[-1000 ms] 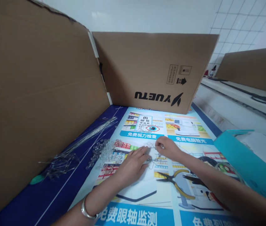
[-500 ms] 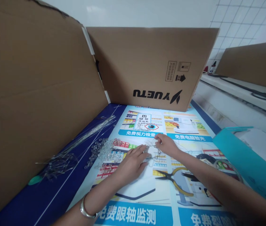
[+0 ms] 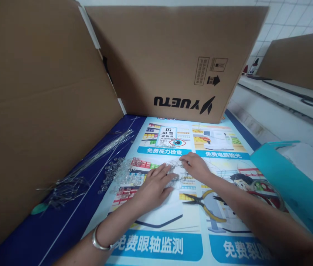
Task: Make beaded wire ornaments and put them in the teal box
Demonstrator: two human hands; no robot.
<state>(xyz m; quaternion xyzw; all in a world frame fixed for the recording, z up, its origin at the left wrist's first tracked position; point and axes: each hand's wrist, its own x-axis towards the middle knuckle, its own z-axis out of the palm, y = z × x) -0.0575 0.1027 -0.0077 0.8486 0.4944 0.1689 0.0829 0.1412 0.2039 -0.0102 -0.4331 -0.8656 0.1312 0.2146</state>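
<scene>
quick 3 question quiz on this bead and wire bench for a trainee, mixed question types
1. True or false: the pliers are held in the right hand.
2. The pile of clear beads lies on which side of the left hand: A the person's left, B the person's right, C under it?
3. What word is printed upside down on the cardboard box at the back?

Key
1. False; they lie on the poster, under the right forearm.
2. A
3. YUETU
</scene>
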